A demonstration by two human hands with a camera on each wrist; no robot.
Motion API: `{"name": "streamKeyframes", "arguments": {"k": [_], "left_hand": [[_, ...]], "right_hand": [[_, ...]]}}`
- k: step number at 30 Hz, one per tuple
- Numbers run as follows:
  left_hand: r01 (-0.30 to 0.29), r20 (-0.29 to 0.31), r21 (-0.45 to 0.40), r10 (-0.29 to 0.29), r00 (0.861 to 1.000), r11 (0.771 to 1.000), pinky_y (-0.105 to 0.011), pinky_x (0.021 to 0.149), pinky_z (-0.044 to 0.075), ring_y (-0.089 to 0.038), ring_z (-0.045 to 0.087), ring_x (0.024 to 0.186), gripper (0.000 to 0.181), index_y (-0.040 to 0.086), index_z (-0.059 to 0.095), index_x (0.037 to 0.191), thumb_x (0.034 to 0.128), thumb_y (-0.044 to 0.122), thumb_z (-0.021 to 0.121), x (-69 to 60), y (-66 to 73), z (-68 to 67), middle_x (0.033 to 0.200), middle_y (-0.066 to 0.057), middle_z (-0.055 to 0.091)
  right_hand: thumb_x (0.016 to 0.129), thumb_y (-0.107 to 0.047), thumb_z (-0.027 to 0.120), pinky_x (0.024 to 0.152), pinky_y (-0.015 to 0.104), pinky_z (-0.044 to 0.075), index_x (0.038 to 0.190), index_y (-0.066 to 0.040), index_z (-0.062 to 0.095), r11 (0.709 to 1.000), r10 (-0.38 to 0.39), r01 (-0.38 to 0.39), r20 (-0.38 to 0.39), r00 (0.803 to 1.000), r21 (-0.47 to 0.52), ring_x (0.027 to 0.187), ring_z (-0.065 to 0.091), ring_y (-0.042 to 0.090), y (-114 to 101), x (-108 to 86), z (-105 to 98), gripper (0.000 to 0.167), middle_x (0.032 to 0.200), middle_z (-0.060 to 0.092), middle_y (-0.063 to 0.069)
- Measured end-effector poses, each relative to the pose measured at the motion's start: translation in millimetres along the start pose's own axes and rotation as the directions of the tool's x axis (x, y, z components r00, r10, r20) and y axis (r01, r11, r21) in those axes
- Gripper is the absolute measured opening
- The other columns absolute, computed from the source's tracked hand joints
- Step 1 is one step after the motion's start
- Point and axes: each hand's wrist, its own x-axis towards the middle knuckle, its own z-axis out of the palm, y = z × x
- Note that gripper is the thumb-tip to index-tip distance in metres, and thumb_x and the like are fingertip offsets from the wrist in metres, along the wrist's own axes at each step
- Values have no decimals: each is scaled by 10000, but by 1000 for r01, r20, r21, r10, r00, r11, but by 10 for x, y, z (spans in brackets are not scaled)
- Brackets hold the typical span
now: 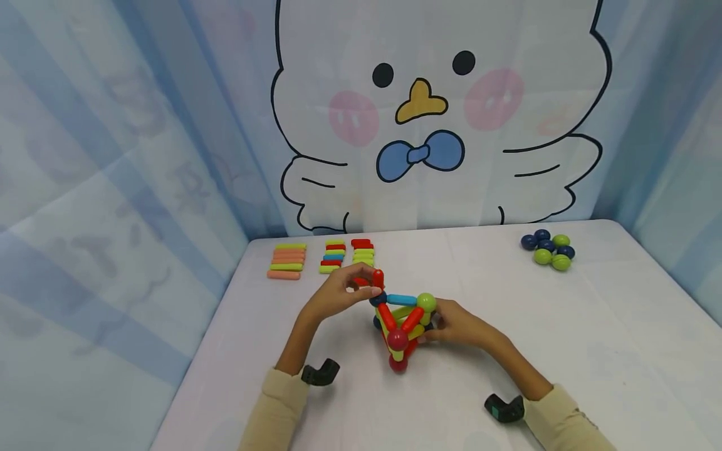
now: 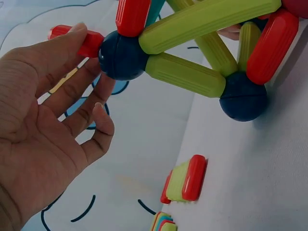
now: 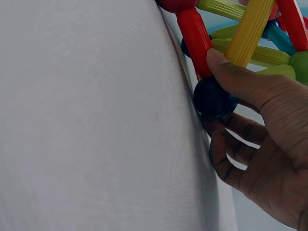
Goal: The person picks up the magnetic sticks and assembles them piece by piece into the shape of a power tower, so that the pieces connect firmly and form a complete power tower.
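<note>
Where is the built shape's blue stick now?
In the head view, the blue stick joins a dark blue ball, left, to a green ball, right.

A ball-and-stick frame (image 1: 414,319) stands on the bench (image 1: 451,388), its green, red and blue rods (image 1: 402,300) joining coloured balls (image 1: 397,339); one red rod (image 1: 378,279) juts up from a navy ball (image 2: 122,55).

The rod-and-ball structure (image 1: 413,319) mixes red, lime, blue and navy; the sleeves (image 1: 276,407) are plain beige.
</note>
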Motion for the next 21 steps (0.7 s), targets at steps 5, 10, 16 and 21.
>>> {"name": "streamKeyframes", "arguments": {"k": [5, 10, 16, 21], "left_hand": [[-30, 2, -1, 30, 1000, 1000, -414, 907, 551, -283, 634, 1041, 292, 49, 631, 1153, 926, 228, 671, -6, -5, -3, 1079, -108, 690], [-33, -4, -31, 33, 999, 999, -367, 906, 558, -332, 632, 1048, 280, 33, 624, 1149, 933, 206, 663, -13, -26, -12, 1070, -127, 684], [-15, -27, -29, 14, 1000, 999, -417, 913, 551, -290, 659, 1061, 343, 62, 593, 1230, 968, 282, 611, 24, -67, -11, 1107, -117, 681], [117, -185, 82, -100, 978, 990, -383, 854, 572, -244, 658, 1015, 292, 95, 624, 1185, 1013, 308, 520, 99, -244, 27, 1076, -85, 692]], "right_hand": [[793, -323, 812, 706, 225, 518, 1290, -101, 543, 1000, -8, 8, -6, 1000, -4, 894, 546, 144, -17, 5, -6, 607, 1126, 654, 8], [796, -318, 809, 691, 223, 514, 1288, -97, 546, 1000, -16, 16, -10, 1000, -16, 883, 541, 136, -24, 1, -13, 600, 1122, 656, 9], [791, -319, 813, 693, 224, 511, 1277, -112, 551, 1000, 0, 0, -4, 1000, -19, 897, 544, 152, -35, -12, -30, 590, 1133, 650, 5], [791, -305, 813, 712, 219, 505, 1281, -94, 550, 999, -13, 12, -19, 1000, -33, 906, 545, 150, -24, -39, -41, 596, 1141, 650, 19]]}}
